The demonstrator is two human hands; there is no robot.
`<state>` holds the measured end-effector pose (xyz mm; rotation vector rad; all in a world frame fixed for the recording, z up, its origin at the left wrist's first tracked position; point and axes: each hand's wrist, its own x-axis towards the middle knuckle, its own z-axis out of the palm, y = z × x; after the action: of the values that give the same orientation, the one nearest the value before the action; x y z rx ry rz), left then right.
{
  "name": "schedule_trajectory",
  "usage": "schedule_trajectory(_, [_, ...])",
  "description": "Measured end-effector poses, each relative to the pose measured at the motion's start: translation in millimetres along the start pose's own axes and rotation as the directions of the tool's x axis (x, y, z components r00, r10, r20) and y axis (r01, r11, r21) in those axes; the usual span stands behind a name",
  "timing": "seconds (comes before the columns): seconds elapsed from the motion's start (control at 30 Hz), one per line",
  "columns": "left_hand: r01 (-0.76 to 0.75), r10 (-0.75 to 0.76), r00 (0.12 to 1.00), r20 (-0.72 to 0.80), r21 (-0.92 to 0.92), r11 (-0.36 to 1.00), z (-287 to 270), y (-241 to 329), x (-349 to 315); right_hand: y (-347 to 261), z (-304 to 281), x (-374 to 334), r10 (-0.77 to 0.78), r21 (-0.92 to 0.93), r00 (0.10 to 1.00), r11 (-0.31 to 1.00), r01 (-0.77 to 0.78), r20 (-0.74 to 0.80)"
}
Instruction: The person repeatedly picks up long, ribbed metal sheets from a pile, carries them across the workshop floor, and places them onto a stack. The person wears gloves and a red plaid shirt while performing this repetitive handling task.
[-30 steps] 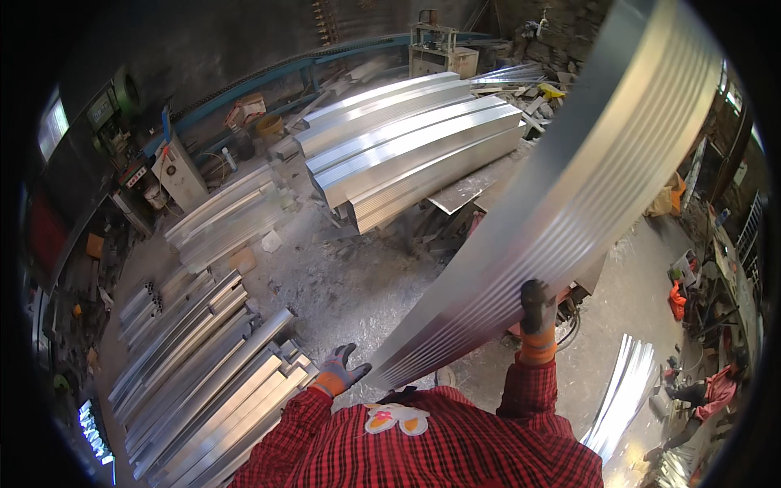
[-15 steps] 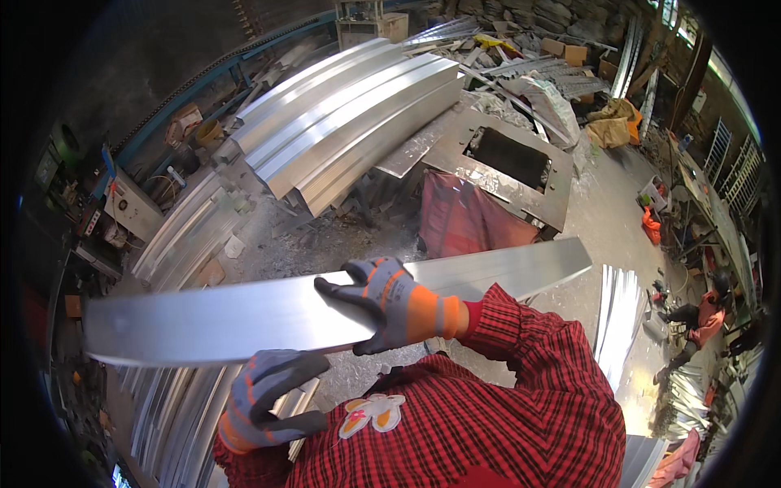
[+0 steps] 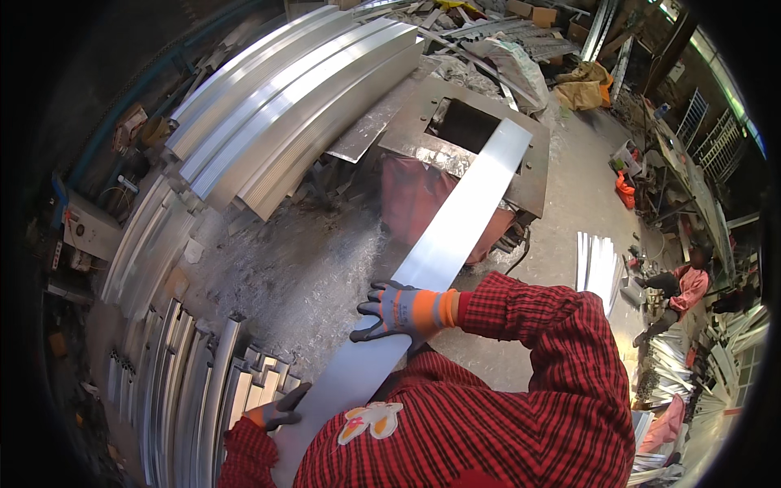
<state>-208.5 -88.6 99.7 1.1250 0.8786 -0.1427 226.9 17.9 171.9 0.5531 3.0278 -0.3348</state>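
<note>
The fingers of the right hand (image 3: 399,313), in a grey and orange glove, lie spread across the upper face of a long metal bar (image 3: 460,220), their tips reaching its left edge. Whether they hook under that edge I cannot tell. The left hand (image 3: 277,413) is lower down, at the bar's left edge near the body, thumb and fingers apart; its underside is hidden, so its grip cannot be told.

The bar slants from beside the checked shirt (image 3: 488,398) up and rightward, its broad, shiny face upward. One hand sits high and one low, probably because so long a piece needs steadying at two places. The far end overlaps a metal table (image 3: 407,142), beside its square opening; whether it rests there or hangs just above is unclear. A red cloth (image 3: 415,199) hangs from the table's near side.

Beyond, to the left, big beams (image 3: 301,106) lie side by side, likely lined up to save room. Shorter bars (image 3: 175,390) lie in a bunch at lower left. To the right are pale strips (image 3: 598,268) and, farther off, another person (image 3: 691,281).
</note>
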Motion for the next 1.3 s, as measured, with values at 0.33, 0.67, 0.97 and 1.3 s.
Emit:
schedule_trajectory(0.33, [-0.195, 0.184, 0.977, -0.104, -0.113, 0.974, 13, 130, 196, 195, -16, -84, 0.075, -0.243, 0.996, 0.968, -0.061, 0.051])
schedule_trajectory(0.67, [-0.174, 0.12, 0.978, -0.169, -0.357, 0.918, -12, 242, 330, 287, -8, -164, 0.723, -0.158, 0.652, 0.633, -0.758, -0.229])
schedule_trajectory(0.97, [-0.184, 0.136, 0.972, -0.193, -0.258, 0.948, 6, 266, 309, 250, 192, -145, 0.977, 0.97, -0.172, 0.155, 0.189, -0.123])
schedule_trajectory(1.3, [-0.324, 0.287, 0.928, -0.237, -0.137, 0.936, 26, 137, 208, 86, 188, -34, 0.98, 0.536, 0.164, -0.198, 0.821, 0.111])
